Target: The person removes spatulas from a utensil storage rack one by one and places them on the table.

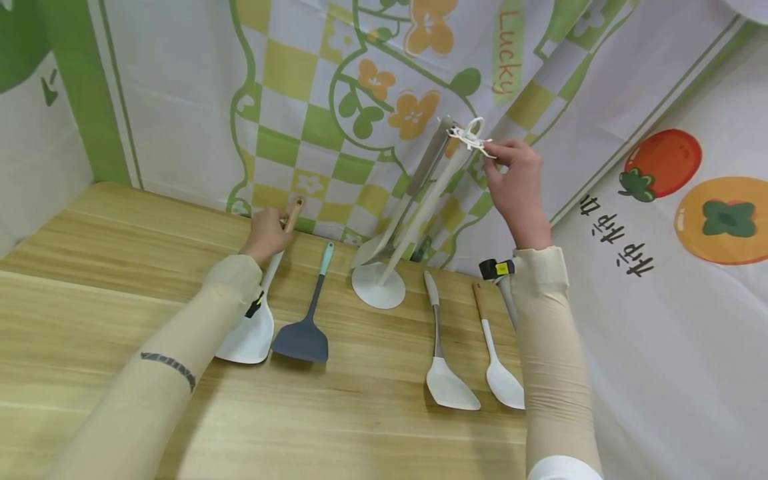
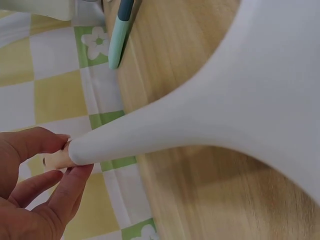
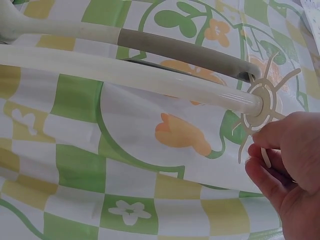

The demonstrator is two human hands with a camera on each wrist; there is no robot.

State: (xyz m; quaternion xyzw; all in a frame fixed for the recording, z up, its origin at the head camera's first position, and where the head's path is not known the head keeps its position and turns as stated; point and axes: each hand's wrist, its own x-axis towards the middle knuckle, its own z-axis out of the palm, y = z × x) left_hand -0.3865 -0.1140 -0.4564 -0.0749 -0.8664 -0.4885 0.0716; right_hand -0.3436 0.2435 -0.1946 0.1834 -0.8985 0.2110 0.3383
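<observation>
My left hand grips the wooden handle end of a white spatula whose blade lies on the wooden table. My right hand pinches a thin hook prong on the crown of a white utensil stand. The stand's pole leans and its round base sits on the table. A grey-handled ladle hangs from the stand, bowl low near the base.
On the table lie a dark grey turner with a teal handle, a white turner with a grey handle and a white spoon with a wooden handle. A patterned cloth backdrop closes off the back and right.
</observation>
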